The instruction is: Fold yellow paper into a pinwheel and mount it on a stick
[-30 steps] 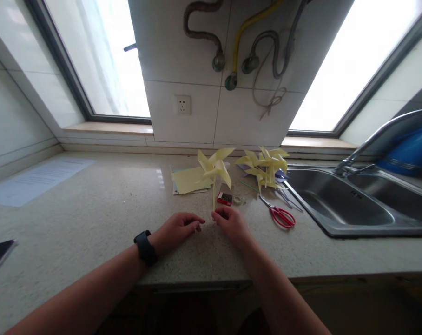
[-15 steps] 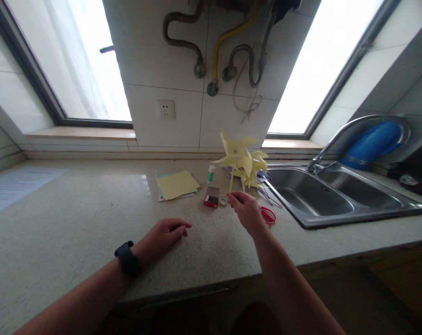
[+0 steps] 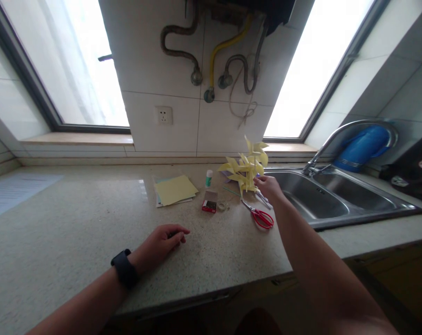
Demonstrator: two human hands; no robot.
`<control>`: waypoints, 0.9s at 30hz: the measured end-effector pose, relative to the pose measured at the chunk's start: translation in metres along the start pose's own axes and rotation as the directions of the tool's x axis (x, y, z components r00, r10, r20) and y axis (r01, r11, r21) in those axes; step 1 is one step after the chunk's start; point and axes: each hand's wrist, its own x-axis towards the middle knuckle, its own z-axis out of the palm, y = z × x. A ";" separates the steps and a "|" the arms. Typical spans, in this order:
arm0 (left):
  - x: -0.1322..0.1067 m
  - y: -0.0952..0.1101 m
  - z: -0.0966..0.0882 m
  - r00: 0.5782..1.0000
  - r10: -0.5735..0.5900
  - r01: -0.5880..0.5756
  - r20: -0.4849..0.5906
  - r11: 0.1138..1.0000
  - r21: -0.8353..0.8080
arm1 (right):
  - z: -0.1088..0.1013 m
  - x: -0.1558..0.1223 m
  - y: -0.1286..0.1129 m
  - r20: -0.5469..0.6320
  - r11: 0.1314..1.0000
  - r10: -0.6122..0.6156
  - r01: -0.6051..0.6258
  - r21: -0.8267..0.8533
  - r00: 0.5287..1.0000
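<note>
My right hand (image 3: 269,187) is closed on the stick of a yellow paper pinwheel (image 3: 255,148), at the counter's back right beside the sink. More yellow pinwheels (image 3: 244,171) lie directly by it, overlapping, so I cannot tell exactly where one ends. Below that hand, scissors with red handles (image 3: 263,218) lie on the counter, next to some thin sticks (image 3: 264,200). My left hand (image 3: 167,238), with a dark watch on the wrist, rests on the counter holding nothing, fingers loosely bent and thumb apart.
A small red box (image 3: 209,204), a tape roll (image 3: 222,206) and a glue stick (image 3: 209,178) stand mid-counter. Left of them lies a stack of coloured paper (image 3: 176,190). A printed sheet (image 3: 19,193) is at far left. The steel sink (image 3: 315,223) borders the right side.
My right hand has carried the pinwheel right and back, from above the tape to the other pinwheels. The scissors now show fully. My left hand stays on the counter.
</note>
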 end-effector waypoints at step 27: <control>-0.004 0.007 0.001 0.997 0.071 -0.068 -0.017 0.992 0.109 | -0.030 -0.181 0.072 -0.049 0.952 -0.233 0.218 -0.216 0.971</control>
